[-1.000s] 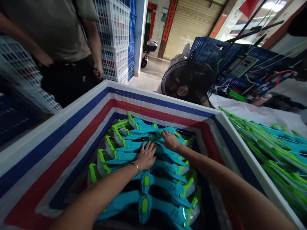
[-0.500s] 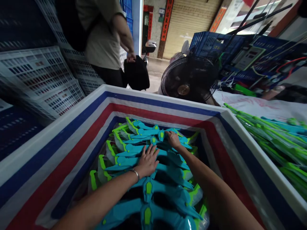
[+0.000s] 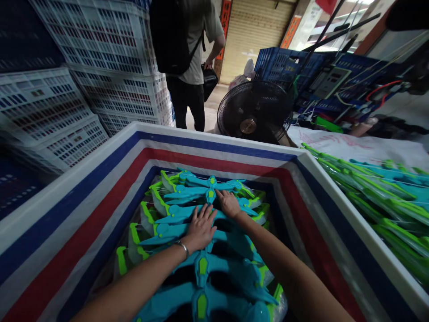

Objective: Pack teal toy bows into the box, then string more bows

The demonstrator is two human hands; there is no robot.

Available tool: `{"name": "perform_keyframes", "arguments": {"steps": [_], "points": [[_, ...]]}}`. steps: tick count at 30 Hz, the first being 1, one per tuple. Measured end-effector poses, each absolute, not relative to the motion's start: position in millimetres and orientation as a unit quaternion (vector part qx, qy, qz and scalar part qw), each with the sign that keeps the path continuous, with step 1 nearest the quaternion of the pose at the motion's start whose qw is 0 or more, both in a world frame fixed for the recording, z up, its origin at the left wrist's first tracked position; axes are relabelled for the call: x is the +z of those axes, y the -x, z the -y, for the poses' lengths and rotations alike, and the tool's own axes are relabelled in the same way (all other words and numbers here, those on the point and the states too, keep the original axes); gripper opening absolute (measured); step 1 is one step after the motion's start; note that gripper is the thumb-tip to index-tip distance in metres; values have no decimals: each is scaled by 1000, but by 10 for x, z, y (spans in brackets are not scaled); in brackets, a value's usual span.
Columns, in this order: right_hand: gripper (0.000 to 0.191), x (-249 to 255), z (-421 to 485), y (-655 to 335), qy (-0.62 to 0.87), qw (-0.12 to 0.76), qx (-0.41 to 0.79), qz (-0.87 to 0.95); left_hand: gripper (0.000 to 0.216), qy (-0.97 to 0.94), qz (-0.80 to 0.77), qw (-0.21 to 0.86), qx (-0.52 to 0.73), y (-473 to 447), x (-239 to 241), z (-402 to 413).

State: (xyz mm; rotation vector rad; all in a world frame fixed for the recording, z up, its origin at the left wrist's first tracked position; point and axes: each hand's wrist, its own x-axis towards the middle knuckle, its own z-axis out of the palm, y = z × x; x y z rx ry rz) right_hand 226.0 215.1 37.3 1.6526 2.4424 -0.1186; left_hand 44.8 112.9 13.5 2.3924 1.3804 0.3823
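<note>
Teal-and-green plastic toy bows (image 3: 202,266) with thin strings lie in an overlapping row inside a large white-rimmed bin (image 3: 214,139). My left hand (image 3: 201,228), with a silver bangle at the wrist, rests flat on the middle of the row, fingers spread. Further back, my right hand (image 3: 229,204) is at the right limb of a toy bow (image 3: 210,195), close to its green centre piece. Its index finger reaches forward and the others curl over the limb; their tips are partly hidden.
Striped red, white and blue sheeting (image 3: 110,197) lines the bin. More bows (image 3: 365,192) are heaped on the right. Behind the bin stand a black fan (image 3: 254,109), blue crates (image 3: 278,67) and a person (image 3: 194,58) with a backpack. White crates (image 3: 127,89) are stacked on the left.
My right hand has shifted left, and the bow under it now lines up with the row. My left hand stays flat. The person has moved further away; the view has turned slightly.
</note>
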Motion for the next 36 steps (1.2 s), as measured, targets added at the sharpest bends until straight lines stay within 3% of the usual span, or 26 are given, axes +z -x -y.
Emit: {"name": "perform_keyframes", "arguments": {"steps": [12, 20, 26, 36], "points": [[62, 403, -2159, -2222, -543, 110, -53, -831, 64, -840, -491, 186, 134, -419, 163, -1124], [61, 392, -2165, -2229, -537, 97, -55, -836, 53, -805, -548, 185, 128, -509, 355, -1381], [60, 388, -2158, -2234, -537, 92, -52, -837, 68, -802, -554, 200, 101, -641, 340, -1728], [61, 349, -2154, -2218, -549, 78, -66, -830, 69, -788, -573, 211, 79, -651, 263, -1719]]}}
